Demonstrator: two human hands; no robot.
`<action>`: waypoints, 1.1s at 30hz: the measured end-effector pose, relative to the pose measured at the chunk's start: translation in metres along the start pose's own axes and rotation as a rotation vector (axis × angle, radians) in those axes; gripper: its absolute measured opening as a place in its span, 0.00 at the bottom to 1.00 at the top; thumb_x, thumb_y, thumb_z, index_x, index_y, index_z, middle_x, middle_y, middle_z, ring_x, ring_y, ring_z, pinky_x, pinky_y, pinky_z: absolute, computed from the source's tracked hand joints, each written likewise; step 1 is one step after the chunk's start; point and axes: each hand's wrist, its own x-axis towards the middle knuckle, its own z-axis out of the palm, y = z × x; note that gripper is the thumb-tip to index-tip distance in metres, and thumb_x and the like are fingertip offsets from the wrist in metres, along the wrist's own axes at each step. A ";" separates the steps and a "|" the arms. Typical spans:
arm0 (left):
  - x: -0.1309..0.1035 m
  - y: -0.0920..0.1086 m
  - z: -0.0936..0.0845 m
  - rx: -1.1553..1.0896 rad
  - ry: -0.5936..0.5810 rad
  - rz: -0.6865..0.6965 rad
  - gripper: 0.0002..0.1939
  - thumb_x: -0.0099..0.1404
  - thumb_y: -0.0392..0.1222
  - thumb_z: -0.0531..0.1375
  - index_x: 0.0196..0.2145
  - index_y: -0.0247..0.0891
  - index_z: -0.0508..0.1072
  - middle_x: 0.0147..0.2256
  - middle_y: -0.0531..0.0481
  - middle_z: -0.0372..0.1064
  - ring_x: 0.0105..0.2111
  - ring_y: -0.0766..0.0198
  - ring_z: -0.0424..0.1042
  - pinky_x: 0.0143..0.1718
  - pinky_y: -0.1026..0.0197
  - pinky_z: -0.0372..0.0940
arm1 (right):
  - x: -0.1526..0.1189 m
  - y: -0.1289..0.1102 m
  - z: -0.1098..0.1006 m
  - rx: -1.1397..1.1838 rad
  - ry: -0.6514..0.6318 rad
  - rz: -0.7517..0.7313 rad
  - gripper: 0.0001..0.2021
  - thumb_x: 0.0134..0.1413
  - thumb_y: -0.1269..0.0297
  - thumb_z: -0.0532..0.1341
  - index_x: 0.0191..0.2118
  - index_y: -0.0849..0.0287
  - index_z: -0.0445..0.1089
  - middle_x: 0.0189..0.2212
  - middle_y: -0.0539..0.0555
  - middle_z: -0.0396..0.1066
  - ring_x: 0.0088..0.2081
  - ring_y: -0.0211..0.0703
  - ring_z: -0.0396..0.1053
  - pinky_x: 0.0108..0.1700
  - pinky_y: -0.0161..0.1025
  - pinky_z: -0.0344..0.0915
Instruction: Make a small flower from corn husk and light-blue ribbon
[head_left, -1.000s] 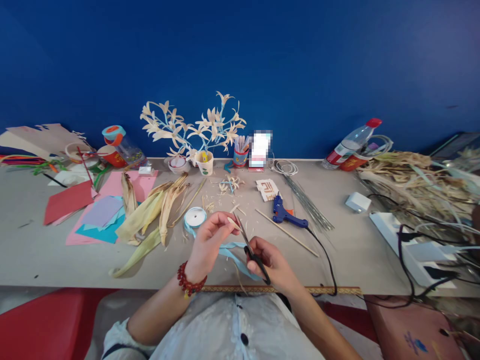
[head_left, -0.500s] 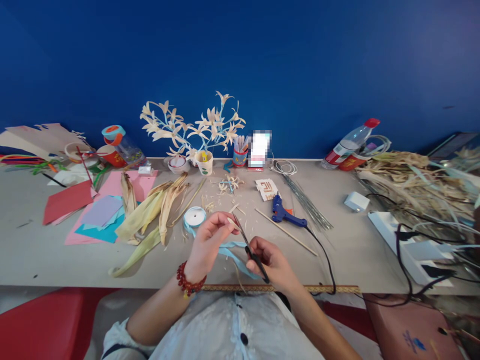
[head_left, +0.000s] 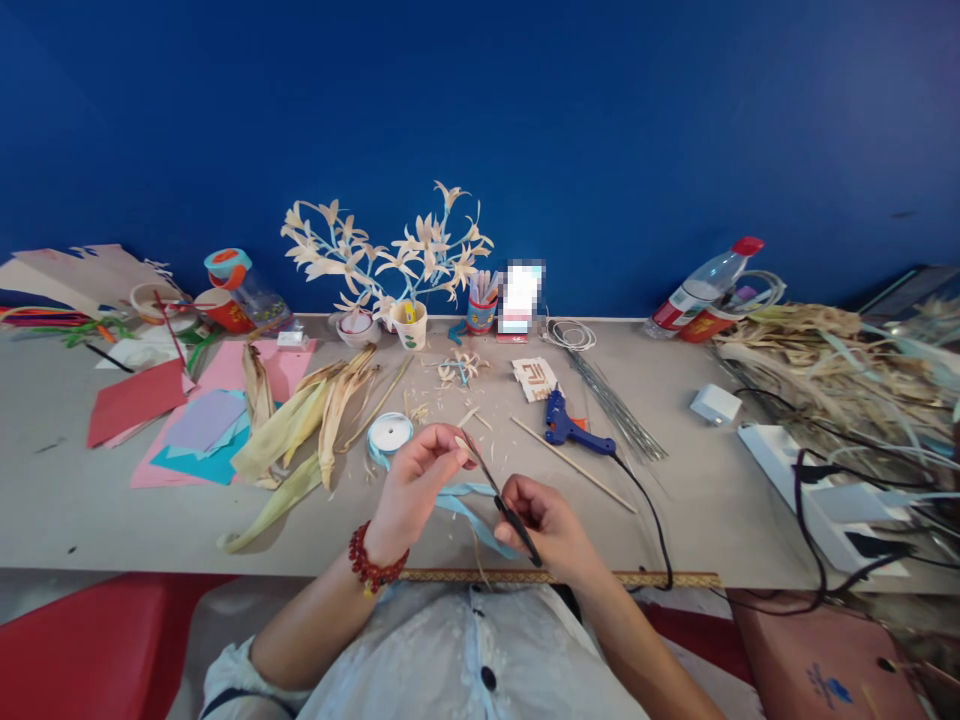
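My left hand (head_left: 427,475) pinches a small pale strip of corn husk (head_left: 461,443) between thumb and fingertips. In my right hand (head_left: 544,520) are black-handled scissors (head_left: 517,530), their blades pointing up and left and lying against the strip's edge. Light-blue ribbon (head_left: 476,515) lies on the table beneath both hands, running near a white ribbon spool (head_left: 390,433) left of them. Small husk scraps (head_left: 469,415) are scattered just beyond my fingers. Whether the blades are parted is too fine to make out.
A blue glue gun (head_left: 574,428) lies to the right, near a thin stick (head_left: 574,465) and wires (head_left: 619,405). Corn husks (head_left: 300,430) and coloured paper (head_left: 139,400) are at left. Husk flowers (head_left: 420,245) stand at the back. A power strip (head_left: 802,490) sits at far right.
Both hands hold nearly the same place and grip. The scissors blades have shifted very slightly against the husk strip; the whole view has moved a little.
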 end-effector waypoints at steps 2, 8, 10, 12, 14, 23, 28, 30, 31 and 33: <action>0.000 0.001 -0.001 0.027 -0.004 0.005 0.04 0.61 0.38 0.61 0.29 0.37 0.69 0.35 0.49 0.69 0.34 0.65 0.67 0.40 0.62 0.65 | 0.000 0.001 -0.001 -0.001 0.003 0.003 0.24 0.42 0.47 0.69 0.25 0.56 0.55 0.19 0.42 0.50 0.21 0.32 0.44 0.22 0.32 0.41; 0.001 0.004 -0.005 0.112 -0.094 -0.013 0.05 0.62 0.39 0.60 0.29 0.37 0.68 0.34 0.49 0.69 0.34 0.64 0.69 0.38 0.62 0.64 | -0.003 0.000 -0.003 0.031 -0.049 0.030 0.25 0.41 0.43 0.69 0.27 0.56 0.56 0.18 0.42 0.52 0.20 0.32 0.46 0.22 0.32 0.43; 0.001 0.005 -0.005 0.116 -0.118 -0.019 0.06 0.62 0.39 0.60 0.29 0.37 0.67 0.33 0.49 0.69 0.33 0.64 0.69 0.37 0.62 0.63 | -0.003 -0.002 -0.003 0.037 -0.073 0.014 0.26 0.40 0.42 0.68 0.27 0.56 0.57 0.19 0.43 0.52 0.21 0.32 0.46 0.23 0.32 0.44; 0.001 0.005 -0.005 0.127 -0.135 -0.027 0.06 0.62 0.38 0.60 0.29 0.37 0.66 0.33 0.49 0.69 0.33 0.64 0.68 0.36 0.62 0.63 | -0.003 -0.003 -0.004 0.039 -0.090 0.011 0.26 0.41 0.41 0.68 0.28 0.56 0.57 0.20 0.43 0.52 0.21 0.33 0.46 0.23 0.32 0.44; 0.000 0.007 -0.004 0.144 -0.147 -0.031 0.06 0.62 0.38 0.60 0.28 0.37 0.66 0.33 0.49 0.69 0.32 0.65 0.68 0.35 0.63 0.62 | -0.003 -0.004 -0.004 0.027 -0.097 0.012 0.26 0.41 0.41 0.68 0.28 0.57 0.57 0.20 0.43 0.51 0.22 0.33 0.45 0.23 0.32 0.43; 0.001 0.015 -0.006 0.190 -0.201 -0.071 0.06 0.61 0.37 0.60 0.28 0.35 0.66 0.34 0.48 0.69 0.31 0.66 0.68 0.36 0.62 0.63 | -0.002 0.000 -0.007 0.017 -0.106 0.006 0.26 0.40 0.42 0.68 0.27 0.57 0.57 0.19 0.42 0.51 0.21 0.31 0.45 0.22 0.32 0.42; 0.004 0.015 -0.007 0.182 -0.216 -0.106 0.07 0.60 0.37 0.60 0.27 0.35 0.66 0.34 0.48 0.70 0.31 0.66 0.69 0.36 0.62 0.63 | -0.002 0.002 -0.007 0.036 -0.103 0.019 0.26 0.39 0.42 0.69 0.26 0.57 0.57 0.18 0.41 0.52 0.19 0.30 0.46 0.20 0.31 0.41; 0.004 0.015 -0.007 0.177 -0.212 -0.107 0.07 0.60 0.37 0.61 0.27 0.35 0.65 0.34 0.48 0.70 0.31 0.66 0.69 0.35 0.62 0.63 | -0.002 0.003 -0.007 0.041 -0.100 0.022 0.26 0.40 0.42 0.69 0.26 0.57 0.57 0.17 0.41 0.52 0.19 0.30 0.47 0.20 0.31 0.41; 0.004 0.014 -0.007 0.175 -0.210 -0.105 0.07 0.60 0.37 0.61 0.27 0.35 0.65 0.34 0.49 0.70 0.31 0.66 0.69 0.35 0.63 0.63 | -0.002 0.004 -0.007 0.043 -0.100 0.023 0.26 0.40 0.42 0.69 0.26 0.57 0.57 0.17 0.41 0.53 0.18 0.30 0.47 0.20 0.31 0.42; 0.004 0.014 -0.007 0.169 -0.208 -0.105 0.07 0.60 0.37 0.61 0.27 0.35 0.65 0.33 0.49 0.70 0.30 0.66 0.68 0.35 0.63 0.63 | -0.002 0.004 -0.007 0.053 -0.104 0.025 0.26 0.40 0.43 0.69 0.27 0.57 0.57 0.16 0.41 0.53 0.18 0.30 0.48 0.19 0.30 0.42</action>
